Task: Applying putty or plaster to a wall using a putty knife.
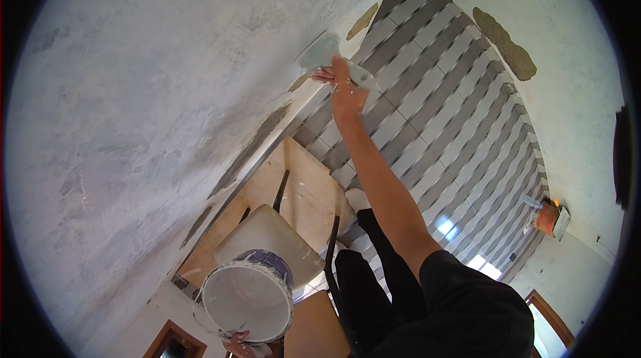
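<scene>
My right hand [347, 94] reaches up across the view, closed around a putty knife. Its wide grey blade [319, 51] lies against the whitish plastered wall [147, 71] close to the wall's edge, where a bare patch [300, 82] shows. White smears dot the fingers. Low in the view, my left hand [240, 344] grips the near rim of a white bucket [247, 298]. White residue coats the bucket's inside, and a purplish band runs round its outside. How full it is at the bottom cannot be told.
A chair [267, 244] with dark legs stands beneath the bucket, over a tan board [307, 184]. Grey and white tiles [427, 78] cover the floor. Another wall [567, 38] has a large bare patch [504, 44]. A reddish container [547, 216] sits by that wall.
</scene>
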The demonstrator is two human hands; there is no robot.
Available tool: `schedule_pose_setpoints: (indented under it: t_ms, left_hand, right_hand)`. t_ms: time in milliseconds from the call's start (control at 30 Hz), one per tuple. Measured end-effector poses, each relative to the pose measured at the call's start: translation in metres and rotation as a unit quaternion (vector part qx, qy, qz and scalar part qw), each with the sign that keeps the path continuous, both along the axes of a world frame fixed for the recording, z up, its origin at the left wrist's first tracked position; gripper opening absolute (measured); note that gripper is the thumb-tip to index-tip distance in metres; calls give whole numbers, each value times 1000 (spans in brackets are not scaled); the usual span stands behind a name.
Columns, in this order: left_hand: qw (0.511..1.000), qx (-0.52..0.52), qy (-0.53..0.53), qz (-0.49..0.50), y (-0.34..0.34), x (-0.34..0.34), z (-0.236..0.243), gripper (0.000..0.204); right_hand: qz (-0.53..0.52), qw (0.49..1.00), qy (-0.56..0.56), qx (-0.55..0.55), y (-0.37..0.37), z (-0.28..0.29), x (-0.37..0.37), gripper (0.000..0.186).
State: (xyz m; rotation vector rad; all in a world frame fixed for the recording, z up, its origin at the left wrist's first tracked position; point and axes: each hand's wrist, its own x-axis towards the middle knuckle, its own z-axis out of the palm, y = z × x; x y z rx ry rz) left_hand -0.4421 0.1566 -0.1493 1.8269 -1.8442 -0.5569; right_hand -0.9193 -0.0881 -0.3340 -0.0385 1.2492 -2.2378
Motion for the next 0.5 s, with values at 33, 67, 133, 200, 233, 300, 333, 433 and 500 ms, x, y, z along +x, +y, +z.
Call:
schedule_pose_setpoints:
  t_ms: [33,67,133,200,233,300,333,433,500]
  left_hand:
    - [989,38,140,42,-1,-5,0,58]
    - [989,36,139,44,-6,-3,0,58]
    - [892,174,258,327,-20,6,-2,42]
    - [883,125,286,352,-34,-46,10,43]
    - [870,75,316,371,-39,-67,13,44]
    - [873,82,313,365,-36,-53,9,45]
    - [877,89,308,359,-34,-46,7,46]
    - [875,78,296,374,-27,-36,6,47]
    - [865,78,293,399,-30,-59,12,46]
  right_hand:
    - [4,1000,4,-21,3,17,6,29]
    - [9,999,6,-42,6,36,14,30]
    - [26,997,17,-67,15,97,25,31]
    - [43,995,24,-87,14,122,37,33]
    - [29,996,31,-82,8,127,42,33]
    - [15,996,38,-81,5,127,44,34]
    - [12,997,29,-71,6,120,45,33]
    - [23,996,21,-79,10,142,49,32]
    - [32,995,32,-87,13,144,50,31]
